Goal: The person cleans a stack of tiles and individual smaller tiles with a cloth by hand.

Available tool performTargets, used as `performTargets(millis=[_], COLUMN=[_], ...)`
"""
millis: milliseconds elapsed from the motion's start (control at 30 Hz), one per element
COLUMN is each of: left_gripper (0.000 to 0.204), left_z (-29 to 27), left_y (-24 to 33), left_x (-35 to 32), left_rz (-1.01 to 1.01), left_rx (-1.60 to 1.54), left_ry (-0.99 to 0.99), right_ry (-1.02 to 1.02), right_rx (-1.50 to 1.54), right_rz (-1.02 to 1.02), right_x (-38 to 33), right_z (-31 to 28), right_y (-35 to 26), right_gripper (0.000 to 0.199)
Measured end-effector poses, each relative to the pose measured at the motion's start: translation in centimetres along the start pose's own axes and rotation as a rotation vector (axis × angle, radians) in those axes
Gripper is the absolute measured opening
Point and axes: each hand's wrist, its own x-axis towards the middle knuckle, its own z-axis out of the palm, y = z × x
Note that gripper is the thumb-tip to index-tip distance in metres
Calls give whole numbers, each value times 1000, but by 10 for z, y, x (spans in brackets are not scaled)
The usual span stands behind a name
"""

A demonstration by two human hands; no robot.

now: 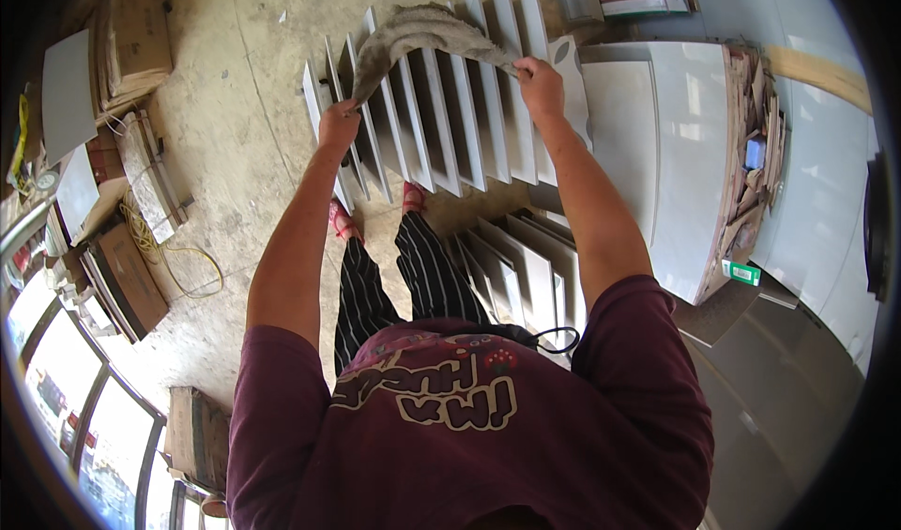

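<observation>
Cloth [427, 30] arcs from left hand [338, 126] to right hand [542, 89] over panels [460, 117]

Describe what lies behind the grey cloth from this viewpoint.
Behind the grey cloth, held between the left hand and right hand, a row of upright panels shows past its edges; the parts directly behind it are covered.

1. Gripping grey cloth [434, 32] at 2 ends with left hand [338, 128] and right hand [542, 91], arched across upper centre of the frame.
2. Behind it, pale upright slabs [441, 122]; at centre, 1 shorter row [533, 265].
3. At left, cardboard boxes [141, 34], yellow cord [218, 272]; at right, large panels [690, 154].
</observation>
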Motion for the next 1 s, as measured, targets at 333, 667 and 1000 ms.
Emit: performTargets(millis=[333,667,1000], left_gripper=[20,14,14], left_z=[20,25,-13], left_y=[-21,-55,-91], left_x=[-82,-146,-234], left_rz=[-186,-129,-216], left_rx=[11,140,72], left_ry=[-79,-148,-332], right_ry=[-67,-228,-490], right_rx=[43,-85,-114], right_rz=[5,62,270], right_x=[-91,-172,-252], right_z=[-14,-33,-83], right_y=[25,64,82], right_gripper=[12,14,18])
